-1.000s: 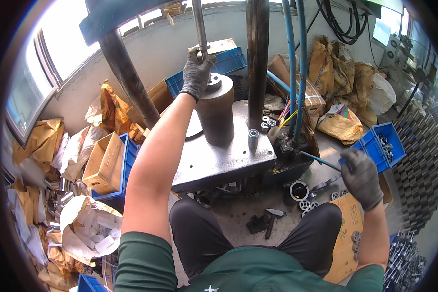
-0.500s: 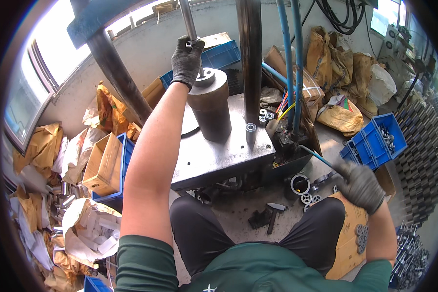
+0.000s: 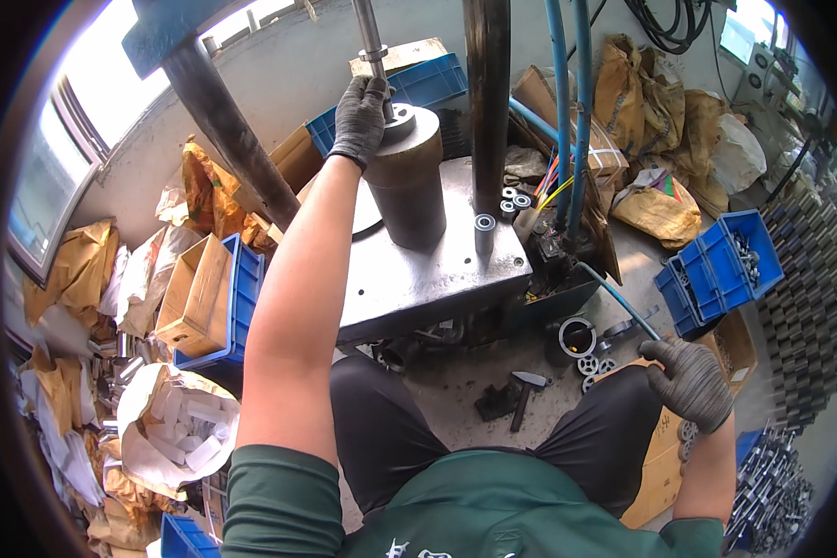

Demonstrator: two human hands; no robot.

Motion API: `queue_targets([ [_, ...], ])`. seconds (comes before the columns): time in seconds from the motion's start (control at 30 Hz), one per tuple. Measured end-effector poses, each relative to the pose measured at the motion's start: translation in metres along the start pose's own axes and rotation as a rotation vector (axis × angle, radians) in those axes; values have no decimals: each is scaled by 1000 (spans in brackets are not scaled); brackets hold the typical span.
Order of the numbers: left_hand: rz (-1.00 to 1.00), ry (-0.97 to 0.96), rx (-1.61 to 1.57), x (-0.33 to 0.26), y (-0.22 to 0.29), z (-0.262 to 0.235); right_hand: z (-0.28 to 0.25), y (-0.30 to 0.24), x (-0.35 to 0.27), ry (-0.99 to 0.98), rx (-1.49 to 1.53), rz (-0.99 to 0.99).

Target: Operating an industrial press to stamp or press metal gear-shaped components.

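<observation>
In a dark grey work glove, my left hand [image 3: 360,121] is closed around the lower part of an upright steel rod [image 3: 369,30], just below its collar [image 3: 373,54]. The rod stands over a ring on top of a thick steel cylinder [image 3: 407,181]. That cylinder rests on the metal table [image 3: 437,279] of a press. Low on the right, my gloved right hand [image 3: 692,383] has its fingers curled at the end of a thin blue lever [image 3: 623,302]. A small bearing-topped cylinder [image 3: 484,232] stands near the table's right corner.
Dark press columns [image 3: 486,112] and blue pipes [image 3: 582,121] rise behind the table. Blue crates [image 3: 725,265] with metal parts stand at right. A hammer [image 3: 523,402] lies on the floor between my legs. Sacks [image 3: 172,437] and a wooden box [image 3: 195,298] crowd the left.
My left hand has slid down from the collar to below it. My right hand, blurred before, is now sharper and lower at the lever's end. The whole view has shifted slightly.
</observation>
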State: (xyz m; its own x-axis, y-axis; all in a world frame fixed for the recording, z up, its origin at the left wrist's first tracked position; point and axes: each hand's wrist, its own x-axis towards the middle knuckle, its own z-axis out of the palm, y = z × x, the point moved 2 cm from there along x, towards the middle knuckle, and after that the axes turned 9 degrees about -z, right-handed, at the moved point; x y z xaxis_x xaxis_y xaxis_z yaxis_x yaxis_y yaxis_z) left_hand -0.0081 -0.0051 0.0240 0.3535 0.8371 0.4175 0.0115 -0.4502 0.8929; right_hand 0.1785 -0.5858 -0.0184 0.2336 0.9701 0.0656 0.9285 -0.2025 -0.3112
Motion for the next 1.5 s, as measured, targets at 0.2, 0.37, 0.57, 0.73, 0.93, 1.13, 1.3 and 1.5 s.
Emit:
queue_targets([
  [0.2,-4,3,9,2,-2,0,5,-2,1,-145,-63,-117],
  [0.37,24,31,-38,2,-4,1,0,9,-2,-225,37,-59],
  [0.57,-13,-28,-15,3,-4,-3,22,10,-10,-373,-81,-128],
  [0.73,-52,-60,-111,1,-1,-4,33,6,-18,-281,-121,-43],
  [0.93,9,-54,-158,-5,1,-5,27,-3,-13,-294,-172,-36],
  [1.13,27,-88,-130,-1,-3,-6,6,0,0,-133,-25,-36],
  [1.3,10,-65,-110,-1,-4,-7,6,4,2,-316,-114,-86],
  [1.5,6,-82,-104,-1,-4,-7,2,7,1,-67,13,-55],
])
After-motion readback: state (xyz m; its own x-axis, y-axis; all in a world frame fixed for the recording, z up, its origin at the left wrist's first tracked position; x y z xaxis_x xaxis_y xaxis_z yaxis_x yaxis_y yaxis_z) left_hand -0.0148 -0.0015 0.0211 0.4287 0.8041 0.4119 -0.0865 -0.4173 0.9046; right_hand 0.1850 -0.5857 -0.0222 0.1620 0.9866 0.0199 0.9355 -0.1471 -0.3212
